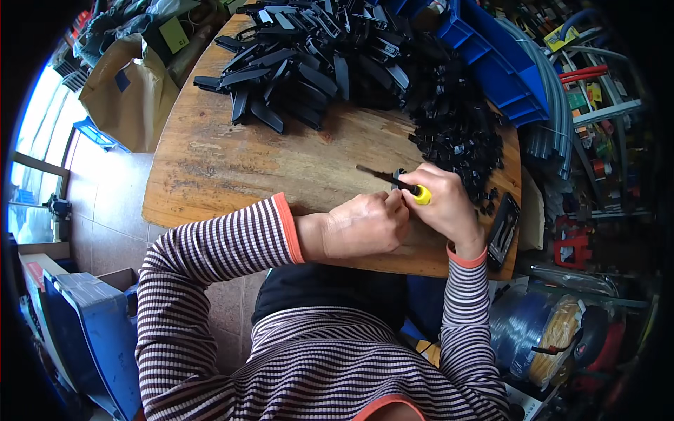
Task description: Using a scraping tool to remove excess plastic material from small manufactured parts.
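My right hand (439,200) is closed around a slim dark tool with a yellow end (422,195); its long narrow tip points left over the table, and its exact kind is unclear. Against it, my left hand (368,224) is curled with the fingertips pinched together, and what they hold is hidden. A small dark piece (399,175) shows between the hands, beside the tool; which hand grips it I cannot tell. Beyond the hands, long black plastic parts (309,77) lie heaped at the far side, with small black pieces (456,137) piled at the right.
The worn wooden table (210,161) has a curved edge. A blue plastic crate (491,56) stands at the far right, and a black flat case (503,228) lies near the right edge. A brown paper bag (130,95) is at left, above a blue bin (95,330).
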Tool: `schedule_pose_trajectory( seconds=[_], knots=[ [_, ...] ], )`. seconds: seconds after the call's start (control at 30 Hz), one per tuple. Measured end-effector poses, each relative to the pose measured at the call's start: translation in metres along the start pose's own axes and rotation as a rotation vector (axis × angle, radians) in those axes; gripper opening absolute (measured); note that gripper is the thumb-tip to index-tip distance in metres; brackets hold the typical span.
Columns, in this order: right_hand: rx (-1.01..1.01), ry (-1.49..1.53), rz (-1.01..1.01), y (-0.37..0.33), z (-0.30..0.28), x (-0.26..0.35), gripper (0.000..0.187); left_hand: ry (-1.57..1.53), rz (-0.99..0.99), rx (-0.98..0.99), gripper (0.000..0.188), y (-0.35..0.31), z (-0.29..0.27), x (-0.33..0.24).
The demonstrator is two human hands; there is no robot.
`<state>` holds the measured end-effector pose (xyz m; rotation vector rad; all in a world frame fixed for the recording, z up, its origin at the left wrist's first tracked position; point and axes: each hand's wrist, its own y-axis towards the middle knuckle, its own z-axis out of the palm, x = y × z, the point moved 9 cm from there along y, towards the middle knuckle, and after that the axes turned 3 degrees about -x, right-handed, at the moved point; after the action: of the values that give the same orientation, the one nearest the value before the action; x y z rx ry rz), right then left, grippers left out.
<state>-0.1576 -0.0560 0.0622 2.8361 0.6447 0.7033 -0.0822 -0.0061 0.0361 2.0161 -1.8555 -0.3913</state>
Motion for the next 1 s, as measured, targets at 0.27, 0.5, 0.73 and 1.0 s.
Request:
schedule_pose_trajectory(
  seconds=[0.27, 0.5, 0.73, 1.0],
  knots=[
    [-0.902, 0.758, -0.001, 0.004, -0.053, -0.020, 0.014, -0.028, 0.039, 0.002, 0.016, 0.007, -0.002, -0.002],
    [-0.907, 0.476, 0.252, 0.006, -0.112, -0.041, 0.015, -0.120, -0.034, -0.052, 0.025, 0.003, -0.001, 0.016],
    [-0.559, -0.188, 0.871, -0.044, -0.198, -0.299, 0.024, -0.153, -0.012, -0.023, 0.028, 0.019, 0.018, 0.036],
    [-0.163, -0.242, 0.629, -0.010, -0.125, -0.341, 0.042, -0.221, -0.063, 0.045, 0.030, 0.014, 0.020, 0.040]
  ],
)
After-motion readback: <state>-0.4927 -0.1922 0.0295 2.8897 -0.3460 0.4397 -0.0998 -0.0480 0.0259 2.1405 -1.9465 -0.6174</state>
